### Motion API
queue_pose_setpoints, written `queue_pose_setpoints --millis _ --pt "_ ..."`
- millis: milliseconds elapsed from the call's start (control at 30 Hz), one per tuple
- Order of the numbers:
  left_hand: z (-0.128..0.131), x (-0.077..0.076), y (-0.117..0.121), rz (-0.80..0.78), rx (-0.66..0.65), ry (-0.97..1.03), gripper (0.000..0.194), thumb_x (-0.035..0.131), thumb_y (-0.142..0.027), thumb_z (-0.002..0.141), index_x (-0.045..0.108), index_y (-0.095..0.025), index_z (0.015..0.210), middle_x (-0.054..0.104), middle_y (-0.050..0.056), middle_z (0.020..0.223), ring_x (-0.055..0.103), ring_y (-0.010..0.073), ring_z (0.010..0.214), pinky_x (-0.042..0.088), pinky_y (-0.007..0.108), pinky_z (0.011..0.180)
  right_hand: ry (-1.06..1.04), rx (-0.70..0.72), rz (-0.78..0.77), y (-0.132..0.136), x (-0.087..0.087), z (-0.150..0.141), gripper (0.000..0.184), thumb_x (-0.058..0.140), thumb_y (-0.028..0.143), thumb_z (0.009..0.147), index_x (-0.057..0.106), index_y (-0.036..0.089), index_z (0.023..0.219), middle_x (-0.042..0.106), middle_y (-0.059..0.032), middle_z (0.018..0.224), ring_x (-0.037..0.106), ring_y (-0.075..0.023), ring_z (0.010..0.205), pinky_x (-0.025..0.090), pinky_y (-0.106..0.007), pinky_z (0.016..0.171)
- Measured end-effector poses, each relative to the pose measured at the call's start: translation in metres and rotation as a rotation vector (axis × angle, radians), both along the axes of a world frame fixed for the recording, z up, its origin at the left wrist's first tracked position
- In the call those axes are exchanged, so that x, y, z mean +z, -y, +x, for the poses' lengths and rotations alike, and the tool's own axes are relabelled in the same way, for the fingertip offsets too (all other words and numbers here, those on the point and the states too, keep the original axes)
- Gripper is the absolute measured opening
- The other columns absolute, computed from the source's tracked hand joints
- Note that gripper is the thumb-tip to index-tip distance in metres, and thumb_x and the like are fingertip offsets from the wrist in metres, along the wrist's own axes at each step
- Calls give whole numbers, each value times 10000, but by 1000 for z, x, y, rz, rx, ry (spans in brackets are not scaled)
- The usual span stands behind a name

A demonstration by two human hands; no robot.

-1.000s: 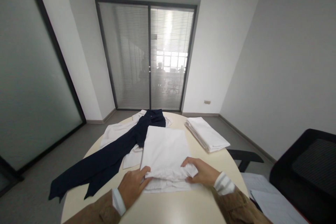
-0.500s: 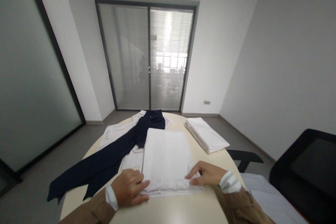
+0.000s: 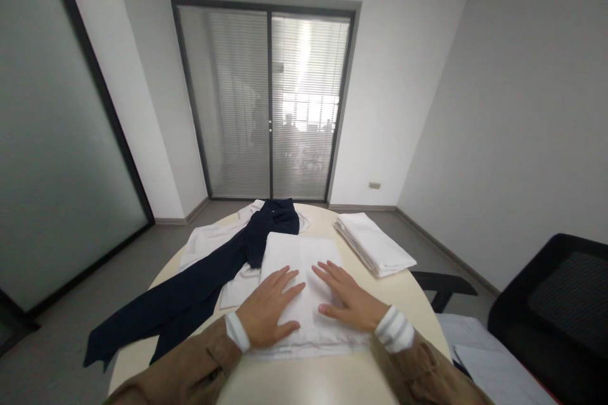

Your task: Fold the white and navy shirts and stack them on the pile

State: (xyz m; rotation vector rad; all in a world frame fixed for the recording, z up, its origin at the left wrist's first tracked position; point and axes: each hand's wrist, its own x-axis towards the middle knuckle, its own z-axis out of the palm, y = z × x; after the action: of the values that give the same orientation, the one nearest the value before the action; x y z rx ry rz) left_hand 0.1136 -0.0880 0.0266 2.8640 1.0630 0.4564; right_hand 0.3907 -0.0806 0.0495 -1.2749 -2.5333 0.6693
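A folded white cloth [image 3: 304,250] lies near the front of the round table. My left hand [image 3: 272,308] is spread over its left half, fingers apart and pointing away from me. Over the right half my right hand [image 3: 351,299] is open too, fingers stretched toward the middle. Both palms face down on or just above the fabric; whether they press on it I cannot tell. Neither hand holds anything. Navy trousers [image 3: 204,278] lie to the left, with a white garment [image 3: 209,242] partly hidden beneath them.
Another folded white cloth [image 3: 373,242] rests at the table's [image 3: 323,386] right edge. A black office chair [image 3: 555,310] stands at the right, with white fabric [image 3: 489,354] on its seat. Beyond the table is a glass door [image 3: 270,101] with blinds.
Both hands have left the near corners of the folded cloth and moved forward and inward over its middle. Their fingers have opened out flat. The cloth looks much the same.
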Motion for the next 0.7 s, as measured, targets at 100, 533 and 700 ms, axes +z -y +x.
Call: queue_pose_setpoints --millis 100,533,700 --pt "4 -21 3 -99 -17 -83 824 617 -514 863 257 -268 1562 130 144 1641 72 432 1492 161 662 1157 194 42 -113 4 -21 -8 977 489 771 826 120 279 1585 -12 -93 1653 -84 -361 1508 -25 -607 1187" --pt "1 -38 13 -131 -15 -104 833 519 -654 877 160 -370 1574 75 129 1648 38 481 1479 113 752 1107 200 -114 123 -87 4 -79 716 321 646 956 221 297 1573 114 -75 1654 31 -403 1504 110 -677 1146" --pt "5 -30 16 -120 3 -37 671 573 -583 874 424 -319 1473 364 150 1549 299 455 1414 258 702 1087 216 -203 208 -96 -45 -109 696 294 631 968 238 286 1570 171 -84 1644 7 -398 1503 -32 -675 1141"
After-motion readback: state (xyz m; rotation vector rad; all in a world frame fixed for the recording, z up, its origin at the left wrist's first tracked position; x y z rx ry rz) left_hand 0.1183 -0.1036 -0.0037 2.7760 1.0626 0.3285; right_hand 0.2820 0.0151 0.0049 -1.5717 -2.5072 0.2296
